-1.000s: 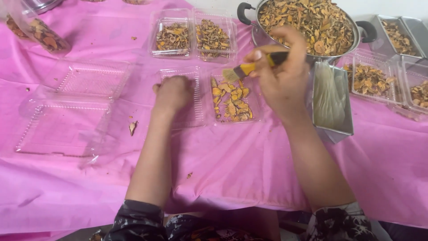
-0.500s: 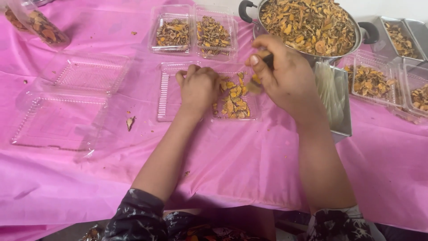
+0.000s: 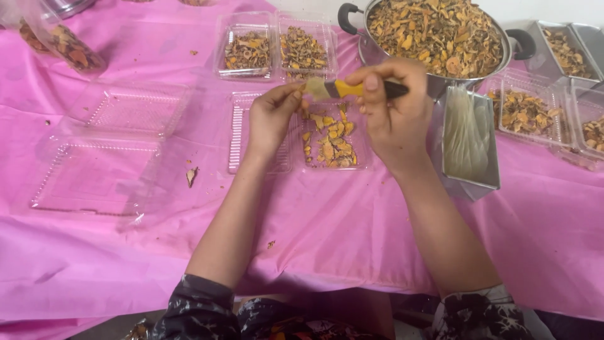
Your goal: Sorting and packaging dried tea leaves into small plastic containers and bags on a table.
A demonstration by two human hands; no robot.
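Note:
My right hand (image 3: 393, 116) grips a small brush (image 3: 352, 89) with a yellow ferrule and black handle, held level above the table. My left hand (image 3: 272, 116) is raised beside it. Its thumb and forefinger pinch a small dried piece against the pale bristles, and that piece is mostly hidden. Below both hands lies an open clear clamshell box (image 3: 255, 135). Its right half holds yellow-orange dried slices (image 3: 328, 143), while its left half is bare.
A large steel pot (image 3: 355, 47) heaped with dried slices stands behind my right hand. A metal tin of plastic bags (image 3: 469, 135) sits to the right, with filled trays (image 3: 522, 113) beyond. A filled clamshell (image 3: 274, 47) is behind. Empty clamshells (image 3: 107, 145) lie at left.
My left hand went from the bare half into the slices, then rose with fingers pinched. My right hand lowered the brush toward the box, then brought it up level against the left fingertips.

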